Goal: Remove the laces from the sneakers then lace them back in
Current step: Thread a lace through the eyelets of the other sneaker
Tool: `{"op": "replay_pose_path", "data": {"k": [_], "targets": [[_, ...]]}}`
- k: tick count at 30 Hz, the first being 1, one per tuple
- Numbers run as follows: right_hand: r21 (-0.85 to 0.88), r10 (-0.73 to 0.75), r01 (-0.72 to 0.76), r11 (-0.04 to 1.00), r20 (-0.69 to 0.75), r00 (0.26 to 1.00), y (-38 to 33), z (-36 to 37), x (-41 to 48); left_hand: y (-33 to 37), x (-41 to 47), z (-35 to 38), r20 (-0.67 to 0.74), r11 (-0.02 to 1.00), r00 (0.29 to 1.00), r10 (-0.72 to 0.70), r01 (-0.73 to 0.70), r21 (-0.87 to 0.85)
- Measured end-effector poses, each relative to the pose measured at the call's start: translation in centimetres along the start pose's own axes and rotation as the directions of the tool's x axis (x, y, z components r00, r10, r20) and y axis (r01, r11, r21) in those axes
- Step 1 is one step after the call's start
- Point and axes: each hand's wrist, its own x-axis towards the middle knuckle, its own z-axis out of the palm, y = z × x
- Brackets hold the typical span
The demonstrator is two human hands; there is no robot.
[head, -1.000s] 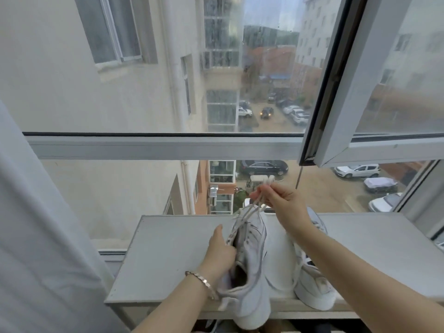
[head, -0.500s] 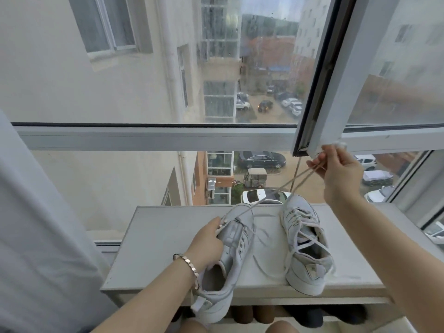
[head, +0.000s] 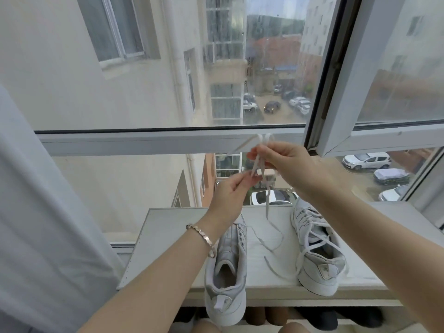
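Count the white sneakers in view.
2. The left sneaker overhangs the shelf's front edge, eyelets empty; the right sneaker stands beside it, laced. Dark shapes beneath may be more shoes.

Pale, flat-topped bench (head: 168,236) set against the wall under the window, front edge nearest the viewer. Lying on it, two light grey sneakers, toes toward the glass. Unlaced, eyelets bare, heel hanging out past the front edge: the left sneaker (head: 228,272). Laced, well apart from the other, heel at the front edge: the right sneaker (head: 317,255). Between them a loose lace (head: 267,207), curling over the bare top, upper part lifted clear of it.
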Motion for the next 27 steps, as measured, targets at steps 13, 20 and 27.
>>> {"op": "replay_pose_path", "data": {"k": [13,20,27], "targets": [[0.112,0.038,-0.029,0.993,-0.084,0.996,-0.3,1.8,2.3,-2.7,0.6,-1.3,0.019,0.989,0.990,-0.138,0.137,0.054],[0.124,0.153,-0.129,0.984,-0.206,0.967,1.1,2.0,4.3,-5.9,-0.2,-3.7,0.025,0.942,0.954,-0.298,0.289,0.172],[-0.454,0.480,-0.457,0.765,-0.073,0.874,7.2,3.8,-0.4,-6.4,0.3,-3.7,-0.018,0.949,0.955,-0.297,0.297,0.103]]}}
